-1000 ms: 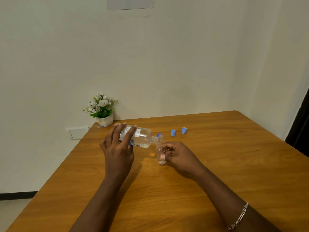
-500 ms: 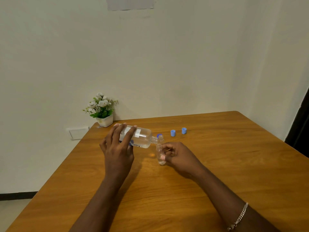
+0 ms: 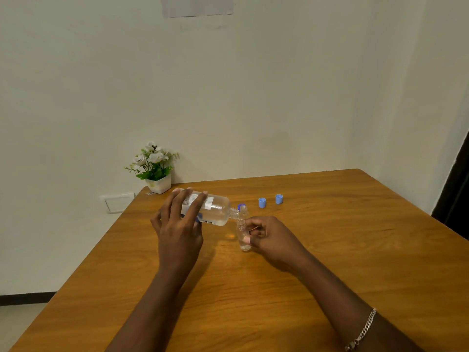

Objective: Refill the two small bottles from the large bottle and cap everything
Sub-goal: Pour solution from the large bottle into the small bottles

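My left hand (image 3: pixel 179 224) grips the large clear bottle (image 3: pixel 214 210), tipped on its side with its open neck pointing right. My right hand (image 3: pixel 270 236) holds a small clear bottle (image 3: pixel 243 235) upright on the wooden table (image 3: pixel 330 250), its mouth just under the large bottle's neck. A little liquid shows at its bottom. A second small clear bottle (image 3: pixel 243 210) stands right behind it, partly hidden. A dark blue cap (image 3: pixel 239 206) peeks out beside that one. Two light blue caps (image 3: pixel 262 202) (image 3: pixel 279 199) lie further right.
A small white pot of white flowers (image 3: pixel 154 171) stands at the table's far left corner against the wall. A white wall socket plate (image 3: pixel 119 202) sits left of the table. The table's right edge runs near a dark doorway (image 3: pixel 456 184).
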